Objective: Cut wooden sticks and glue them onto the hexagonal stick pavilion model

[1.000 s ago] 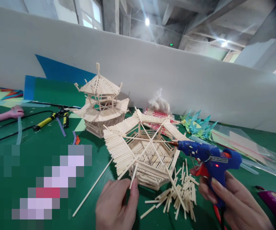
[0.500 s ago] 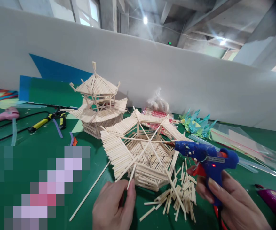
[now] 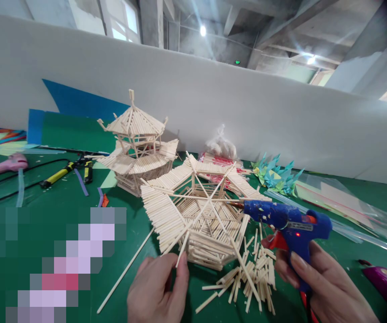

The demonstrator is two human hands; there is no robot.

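My left hand [image 3: 158, 289] pinches a short wooden stick [image 3: 182, 249] between thumb and forefinger, its tip by the near edge of a hexagonal roof frame [image 3: 196, 211] built of sticks. My right hand [image 3: 321, 282] grips a blue hot glue gun [image 3: 289, 222], a finger on its red trigger. The nozzle points left over the frame's right side. A heap of cut sticks [image 3: 252, 280] lies between my hands. A finished stick pagoda [image 3: 136, 143] stands behind the frame.
One long stick [image 3: 126, 271] lies on the green mat left of my hand. Yellow-handled pliers [image 3: 67, 170] and a pink tool [image 3: 1, 166] lie far left. Green paper cranes [image 3: 276, 177], plastic bags [image 3: 222, 146] and a purple tool [image 3: 383, 280] sit to the right. A white wall runs behind.
The glue gun's nozzle has drifted slightly left toward the frame. My left hand has kept its pinch on the short stick and edged down a little.
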